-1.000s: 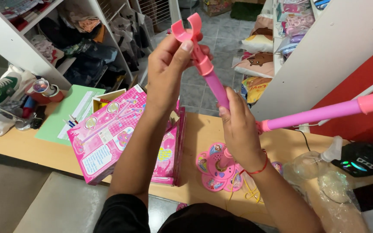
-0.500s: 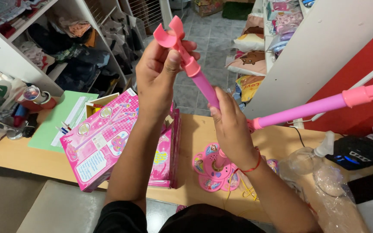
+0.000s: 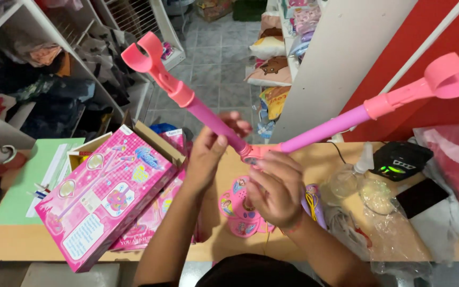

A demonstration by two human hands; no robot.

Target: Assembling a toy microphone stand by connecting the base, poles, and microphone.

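Left hand [image 3: 207, 159]: fingers wrapped around the lower end of the left purple rod [image 3: 213, 123], which rises to a pink forked holder [image 3: 145, 54].
Right hand [image 3: 276, 187]: fingers curled closed over the pink joint [image 3: 254, 152] where both rods meet.
Right purple rod [image 3: 326, 128]: slants from the joint to a pink ring holder [image 3: 446, 75].
Round pink base [image 3: 240, 208]: on the tabletop [image 3: 17, 242], directly below the joint.
Pink toy box [image 3: 104, 194]: left of the joint, tilted.
Black device [image 3: 401, 159]: right of the joint.
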